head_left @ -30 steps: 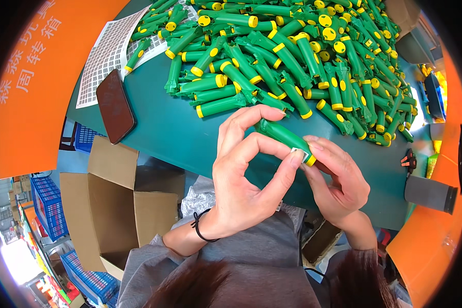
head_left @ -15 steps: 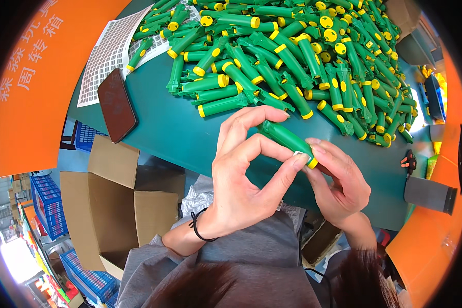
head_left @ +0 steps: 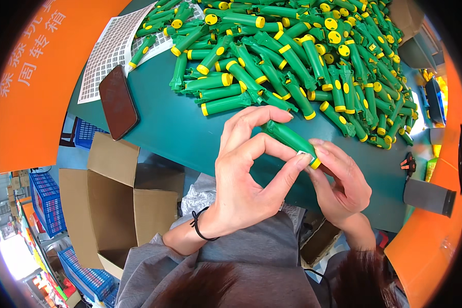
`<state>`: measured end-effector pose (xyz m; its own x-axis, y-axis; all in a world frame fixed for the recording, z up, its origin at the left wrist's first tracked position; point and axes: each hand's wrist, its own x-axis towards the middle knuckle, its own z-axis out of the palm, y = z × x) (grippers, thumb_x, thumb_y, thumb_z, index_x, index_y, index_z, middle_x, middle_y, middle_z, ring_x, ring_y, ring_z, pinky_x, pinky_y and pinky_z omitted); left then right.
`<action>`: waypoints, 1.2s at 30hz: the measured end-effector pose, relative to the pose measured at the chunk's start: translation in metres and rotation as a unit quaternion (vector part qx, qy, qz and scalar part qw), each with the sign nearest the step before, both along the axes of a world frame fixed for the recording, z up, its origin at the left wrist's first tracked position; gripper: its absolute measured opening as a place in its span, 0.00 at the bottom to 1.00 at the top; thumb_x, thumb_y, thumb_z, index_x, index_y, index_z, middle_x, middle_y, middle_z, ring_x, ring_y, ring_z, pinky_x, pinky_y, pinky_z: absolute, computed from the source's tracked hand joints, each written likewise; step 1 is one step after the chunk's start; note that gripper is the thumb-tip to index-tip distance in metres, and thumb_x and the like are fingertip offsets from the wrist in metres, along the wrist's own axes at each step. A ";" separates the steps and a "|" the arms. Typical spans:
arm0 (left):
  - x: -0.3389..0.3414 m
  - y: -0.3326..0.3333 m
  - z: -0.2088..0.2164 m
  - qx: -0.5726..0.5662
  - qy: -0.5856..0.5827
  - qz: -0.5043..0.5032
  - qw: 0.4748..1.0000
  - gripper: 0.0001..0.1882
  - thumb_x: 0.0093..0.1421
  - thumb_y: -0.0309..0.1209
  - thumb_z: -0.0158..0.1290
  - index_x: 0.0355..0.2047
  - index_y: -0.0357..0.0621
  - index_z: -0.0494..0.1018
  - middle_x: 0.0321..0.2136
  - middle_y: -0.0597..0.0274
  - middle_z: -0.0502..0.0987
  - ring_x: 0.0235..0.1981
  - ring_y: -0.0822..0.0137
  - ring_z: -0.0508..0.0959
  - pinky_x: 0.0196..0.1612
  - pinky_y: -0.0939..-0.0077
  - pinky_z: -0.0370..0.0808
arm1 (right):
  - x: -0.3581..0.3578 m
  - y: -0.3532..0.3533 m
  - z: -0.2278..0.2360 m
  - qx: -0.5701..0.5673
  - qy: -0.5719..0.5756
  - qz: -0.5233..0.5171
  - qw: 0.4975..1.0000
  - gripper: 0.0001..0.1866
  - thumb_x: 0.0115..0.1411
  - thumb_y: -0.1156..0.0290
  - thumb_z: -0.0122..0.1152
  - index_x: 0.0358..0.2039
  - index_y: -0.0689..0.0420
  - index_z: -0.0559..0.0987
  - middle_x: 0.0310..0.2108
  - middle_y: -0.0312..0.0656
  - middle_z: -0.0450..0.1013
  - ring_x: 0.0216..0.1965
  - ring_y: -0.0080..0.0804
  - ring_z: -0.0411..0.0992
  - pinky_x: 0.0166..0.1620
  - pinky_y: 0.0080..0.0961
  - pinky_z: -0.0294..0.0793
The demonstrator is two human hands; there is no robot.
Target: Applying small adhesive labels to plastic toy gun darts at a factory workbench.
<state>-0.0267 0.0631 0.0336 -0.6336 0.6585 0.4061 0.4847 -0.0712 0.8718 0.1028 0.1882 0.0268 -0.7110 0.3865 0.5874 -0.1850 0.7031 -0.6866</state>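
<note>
Above the near table edge, a green plastic tube with a yellow end cap [head_left: 289,137] is held tilted between both hands. My left hand [head_left: 241,177] is closed on it, the index finger along its side and the thumb at its lower end. A small white sticker [head_left: 302,153] shows under that thumb tip, close to the yellow cap. My right hand [head_left: 342,185] pinches the capped end between thumb and fingers. Just beyond the hands lies a large heap of similar green tubes [head_left: 245,75] with yellow caps and round yellow spots.
A sheet of small printed labels [head_left: 103,59] lies at the table's left, partly under tubes. Beside it is a dark red phone-like slab [head_left: 119,102]. An open cardboard box [head_left: 73,215] stands below left. At right are a grey cylinder [head_left: 427,195] and an orange-black small tool [head_left: 408,163].
The whole view has shifted slightly, so the table and tubes sit a little further right. Both hands keep the same grip on the tube, with hardly any visible movement.
</note>
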 end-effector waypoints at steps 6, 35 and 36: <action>0.001 0.000 0.003 -0.005 0.013 0.009 1.000 0.08 0.48 0.23 0.68 0.24 0.43 0.77 0.50 0.54 0.76 0.54 0.58 0.70 0.58 0.61 0.65 | 0.002 0.000 0.000 -0.001 0.005 0.005 1.000 0.18 0.51 0.89 0.67 0.44 0.66 0.80 0.43 0.56 0.78 0.45 0.43 0.80 0.47 0.31 0.82; -0.007 -0.006 -0.006 0.002 -0.277 -0.107 0.955 0.09 0.72 0.28 0.43 0.45 0.38 0.72 0.42 0.63 0.73 0.29 0.80 0.73 0.32 0.83 0.72 | -0.006 0.006 -0.007 -0.282 -0.034 0.106 0.953 0.22 0.52 0.89 0.67 0.48 0.66 0.76 0.51 0.51 0.73 0.50 0.38 0.76 0.52 0.32 0.81; -0.007 -0.007 -0.007 0.005 -0.275 -0.110 0.955 0.09 0.72 0.28 0.43 0.45 0.38 0.72 0.42 0.63 0.73 0.29 0.80 0.73 0.32 0.83 0.72 | -0.007 0.004 -0.004 -0.331 -0.043 0.114 0.936 0.23 0.52 0.89 0.66 0.50 0.66 0.75 0.52 0.51 0.72 0.51 0.38 0.76 0.53 0.32 0.80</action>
<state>-0.0340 0.0558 0.0267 -0.5997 0.7981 0.0583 -0.0743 -0.1281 0.9890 0.0954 0.1927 0.0229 -0.8530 0.4780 0.2097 -0.2026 0.0672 -0.9770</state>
